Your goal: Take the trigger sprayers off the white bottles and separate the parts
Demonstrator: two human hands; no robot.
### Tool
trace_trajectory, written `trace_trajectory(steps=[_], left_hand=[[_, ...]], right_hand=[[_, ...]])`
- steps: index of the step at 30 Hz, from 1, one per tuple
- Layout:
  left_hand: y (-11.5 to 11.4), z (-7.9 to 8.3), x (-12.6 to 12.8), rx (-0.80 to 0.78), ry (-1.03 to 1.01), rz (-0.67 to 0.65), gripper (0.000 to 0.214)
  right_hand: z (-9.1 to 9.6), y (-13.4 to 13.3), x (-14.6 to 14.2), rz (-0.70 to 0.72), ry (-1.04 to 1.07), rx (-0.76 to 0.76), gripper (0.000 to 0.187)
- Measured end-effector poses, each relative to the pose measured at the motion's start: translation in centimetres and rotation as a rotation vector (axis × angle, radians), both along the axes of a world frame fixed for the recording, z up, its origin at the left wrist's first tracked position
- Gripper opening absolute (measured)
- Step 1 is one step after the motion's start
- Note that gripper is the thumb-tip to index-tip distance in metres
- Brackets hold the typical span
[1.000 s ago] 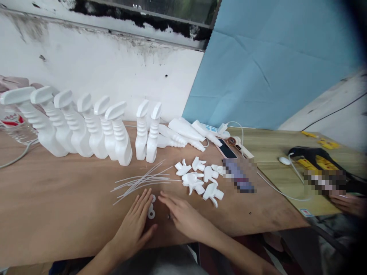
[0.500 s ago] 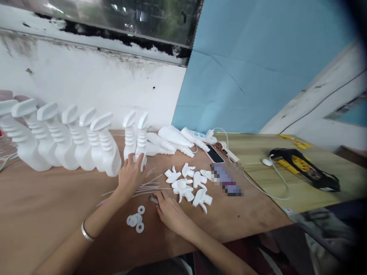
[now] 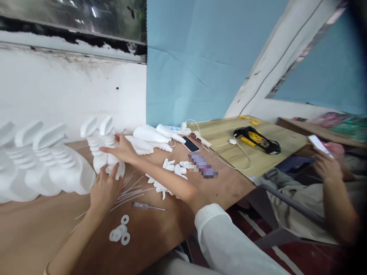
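Note:
Two white spray bottles [image 3: 94,147] stand side by side by the wall. My left hand [image 3: 104,189] is low at the front of the right-hand bottle [image 3: 106,128], its fingers curved around the lower body. Higher up, my right hand [image 3: 123,149] reaches across, thumb and fingers apart at that bottle's ribbed neck; full contact is hard to see. A clear-handled screwdriver [image 3: 143,206] lies on the brown table. Thin white tubes [image 3: 130,194] lie beside it, and several flat white washers [image 3: 125,238] are nearer me. White trigger-head pieces [image 3: 160,187] are partly behind my right forearm.
More white spray bottles [image 3: 57,164] stand in a row at left. White bottles [image 3: 149,135] lie at the back, near a phone [image 3: 190,144] and a charger cable. A black-and-yellow object [image 3: 256,139] sits on the wooden table. At right, another person's hand [image 3: 327,164] holds a phone.
My right hand has let go of the screwdriver and moved up to the bottle. My left hand stays by the bottle. The view has turned right, bringing the other person into sight.

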State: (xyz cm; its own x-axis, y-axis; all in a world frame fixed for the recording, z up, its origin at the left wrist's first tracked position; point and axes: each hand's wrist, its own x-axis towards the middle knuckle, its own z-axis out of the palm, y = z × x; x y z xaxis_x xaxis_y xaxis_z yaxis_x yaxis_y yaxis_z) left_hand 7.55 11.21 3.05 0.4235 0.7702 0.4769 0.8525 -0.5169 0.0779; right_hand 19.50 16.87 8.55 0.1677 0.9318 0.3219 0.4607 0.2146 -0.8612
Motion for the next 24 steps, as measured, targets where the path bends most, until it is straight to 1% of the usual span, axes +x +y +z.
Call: trace_trajectory(steps=[1,3,5,7,9,11,12,13,14,16,18,19,20,22,23,24], left_hand=[[0.0,-0.3,-0.1,0.019,-0.012,-0.021,0.038],[0.2,-1.0,-0.3,0.046,-0.033,-0.047,0.038],[0.3,-1.6,-0.4,0.069,-0.082,-0.051,0.043],[0.4,-2.1,-0.5,0.098,-0.142,-0.048,0.052],[0.4,-2.2,-0.5,0.124,-0.182,-0.065,0.061],[0.4,-2.1,-0.5,0.172,-0.194,-0.094,0.066],[0.5,-1.8,-0.6,0.226,-0.215,-0.111,0.067],[0.6,-1.5,-0.7,0.301,-0.25,-0.13,0.065],[0.7,-1.1,-0.8,0.38,-0.291,-0.15,0.063],[0.9,-0.2,-1.4,0.506,-0.375,-0.203,0.055],[0.9,0.6,-2.3,0.54,-0.444,-0.292,0.042],[0.8,0.9,-2.9,0.517,-0.482,-0.336,0.035],[0.6,1.2,-3.4,0.46,-0.513,-0.382,0.03],[-0.3,1.3,-4.5,0.272,-0.583,-0.451,0.031],[-0.9,1.3,-4.9,0.16,-0.625,-0.447,0.036],[-1.5,1.3,-5.2,0.055,-0.68,-0.408,0.04]], right_hand=[[-0.1,0.8,-0.4,0.012,0.046,0.0,0.063],[-0.4,1.8,-0.9,0.002,0.155,0.054,0.046],[-0.5,2.2,-1.1,-0.052,0.288,0.139,0.029],[0.0,2.1,-0.9,-0.121,0.404,0.216,0.021],[1.5,1.5,-0.3,-0.181,0.488,0.279,0.02],[3.8,0.2,0.7,-0.245,0.62,0.373,0.02],[5.0,-0.6,1.3,-0.281,0.768,0.45,0.021],[6.3,-1.5,1.9,-0.301,0.831,0.487,0.022],[7.5,-2.5,2.6,-0.301,0.875,0.499,0.023],[9.1,-4.8,3.7,-0.243,1.019,0.467,0.023],[9.7,-6.8,4.5,-0.176,1.079,0.41,0.022],[9.6,-7.7,4.7,-0.142,1.104,0.38,0.023],[9.4,-8.4,4.8,-0.115,1.132,0.347,0.024],[8.6,-9.5,4.7,-0.066,1.187,0.275,0.023],[8.2,-9.8,4.6,-0.046,1.196,0.246,0.022],[7.7,-10.0,4.5,-0.024,1.195,0.224,0.021]])
